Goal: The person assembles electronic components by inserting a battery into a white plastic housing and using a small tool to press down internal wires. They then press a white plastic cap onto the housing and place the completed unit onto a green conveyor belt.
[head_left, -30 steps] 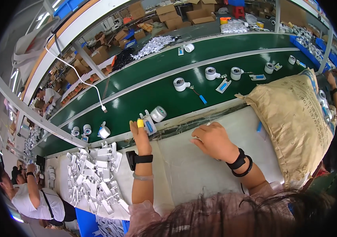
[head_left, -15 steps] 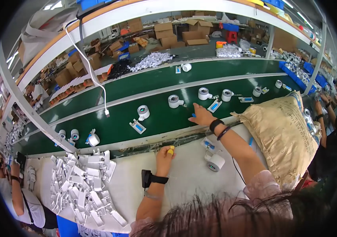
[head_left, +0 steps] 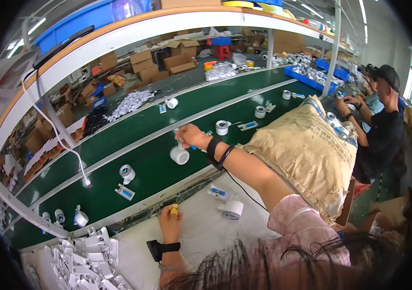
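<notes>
My right hand (head_left: 190,136) reaches over the green conveyor belt (head_left: 148,180), its fingers closed on the stem of a round white device (head_left: 180,155) that hangs tilted below them. A bit of blue shows by that thumb; I cannot tell what it is. Low over the pale worktop (head_left: 141,241), my left hand (head_left: 170,224) is loosely curled, with a small yellow piece (head_left: 174,209) at its fingertips, whether worn or held unclear. Between the hands and me, another round white device (head_left: 233,209) lies on the worktop, attached to a flat white part with a blue strip (head_left: 219,192).
White plastic housings (head_left: 85,258) are heaped at the left. A large tan sack (head_left: 302,154) stands at the right. More round devices (head_left: 127,172) sit along the belt. A white cable (head_left: 63,140) hangs from the overhead shelf (head_left: 186,21). Co-workers (head_left: 380,121) work at the far right.
My right hand has closed on a round white device and lifted it from the belt. The view has swung to the right. My left hand still stays low over the worktop.
</notes>
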`<state>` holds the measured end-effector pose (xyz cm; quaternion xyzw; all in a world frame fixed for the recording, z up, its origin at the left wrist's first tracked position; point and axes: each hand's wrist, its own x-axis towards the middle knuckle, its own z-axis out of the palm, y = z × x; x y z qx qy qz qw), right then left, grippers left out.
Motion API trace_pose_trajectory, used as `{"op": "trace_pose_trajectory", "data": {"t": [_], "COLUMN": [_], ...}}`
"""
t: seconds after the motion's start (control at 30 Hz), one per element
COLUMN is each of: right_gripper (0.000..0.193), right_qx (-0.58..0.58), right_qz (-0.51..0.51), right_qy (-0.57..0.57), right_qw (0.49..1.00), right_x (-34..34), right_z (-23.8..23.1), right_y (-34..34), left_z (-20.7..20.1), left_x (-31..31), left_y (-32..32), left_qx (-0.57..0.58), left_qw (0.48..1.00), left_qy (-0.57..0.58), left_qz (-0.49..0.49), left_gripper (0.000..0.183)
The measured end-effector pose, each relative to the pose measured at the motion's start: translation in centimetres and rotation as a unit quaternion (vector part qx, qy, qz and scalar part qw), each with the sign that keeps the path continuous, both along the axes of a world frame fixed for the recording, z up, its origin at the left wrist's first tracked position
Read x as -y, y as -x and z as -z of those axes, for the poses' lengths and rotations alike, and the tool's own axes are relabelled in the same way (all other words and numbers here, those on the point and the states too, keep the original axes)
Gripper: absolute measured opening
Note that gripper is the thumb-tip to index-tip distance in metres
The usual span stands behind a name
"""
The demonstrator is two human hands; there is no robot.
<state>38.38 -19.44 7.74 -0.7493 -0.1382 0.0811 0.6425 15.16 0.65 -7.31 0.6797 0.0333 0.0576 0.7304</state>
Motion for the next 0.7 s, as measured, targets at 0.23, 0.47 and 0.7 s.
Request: {"op": "trace_pose_trajectory", "data": {"t": [0.23,0.47,0.7], "right_gripper": [0.026,0.036,0.034], "right_qx": [0.211,0.243,-0.036], "right_qz": [0.222,0.532,0.336], "right_qy": [0.043,0.419,0.747], "right_qw": [0.951,0.694,0.572], "right_x": [18.1,38.1,52.5], "right_z": [-14.5,-15.3,-5.9], "right_y": [3.8,7.5,10.2], "left_z": [-0.3,-1.3,0.1], "left_x": [0.6,0.9,1.4], "left_y": [-0.8,0.1,-0.8], "left_qx": [0.025,0.014,0.028], "left_qw": [0.999,0.998,0.998], "left_qy": [-0.006,-0.066,-0.054], "left_qz": [-0.019,-0.018,-0.008], "left_gripper": [0.015,0.016,0.015]}}
